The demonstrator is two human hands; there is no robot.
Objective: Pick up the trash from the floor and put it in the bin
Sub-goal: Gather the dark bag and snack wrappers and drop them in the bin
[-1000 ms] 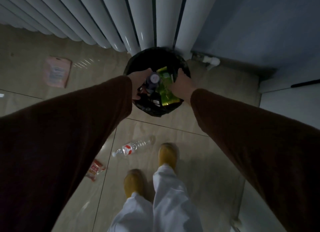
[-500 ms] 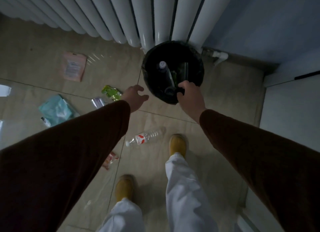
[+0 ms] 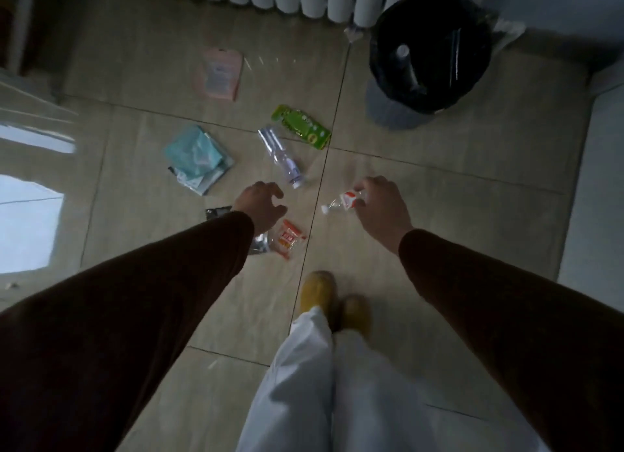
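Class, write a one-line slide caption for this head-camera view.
Right hand closes on a clear bottle; left hand hovers open; bin waits.

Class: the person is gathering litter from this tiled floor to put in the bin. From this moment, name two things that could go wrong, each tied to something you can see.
1. The right hand covers only one end of the red-labelled bottle, so it may slip out.
2. The orange wrapper and silver packet lie close to the yellow shoe; a step forward might land on them.

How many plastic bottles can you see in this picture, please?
3: a clear bottle lying on the floor, a red-labelled bottle under the right hand, a bottle in the bin. Others may be hidden.
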